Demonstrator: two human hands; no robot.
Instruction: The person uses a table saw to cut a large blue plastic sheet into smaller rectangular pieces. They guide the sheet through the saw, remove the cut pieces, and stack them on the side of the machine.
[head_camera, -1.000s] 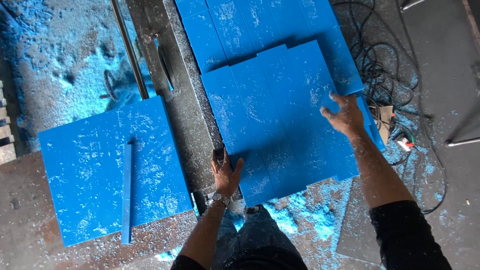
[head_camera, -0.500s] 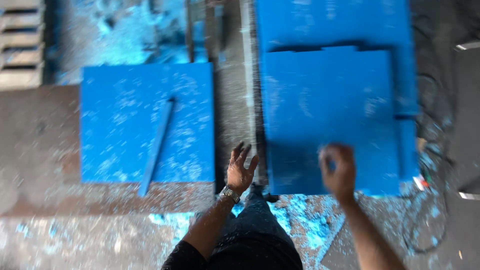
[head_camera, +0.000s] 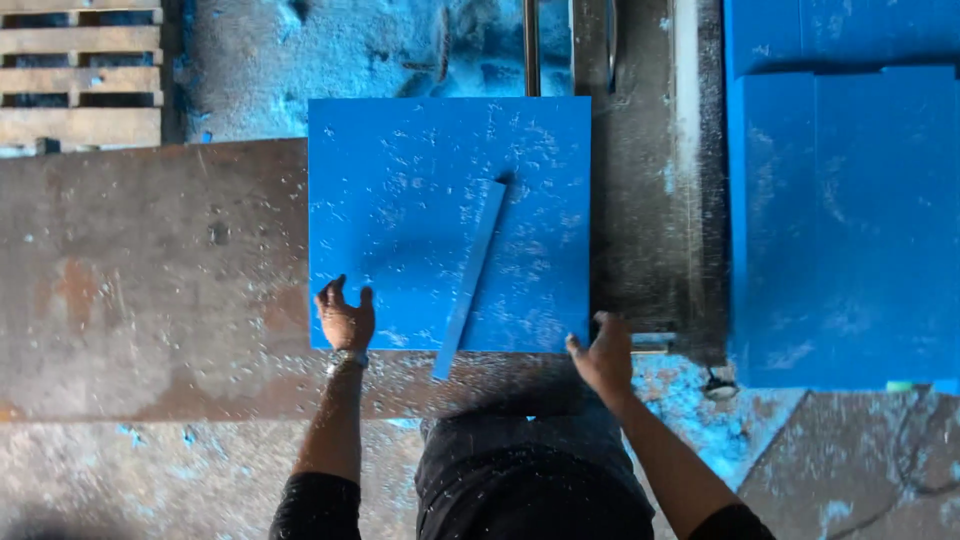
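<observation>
wooden pallet (head_camera: 80, 70) top left | stacked blue boards (head_camera: 850, 220) right | metal rod (head_camera: 531, 45) top
</observation>
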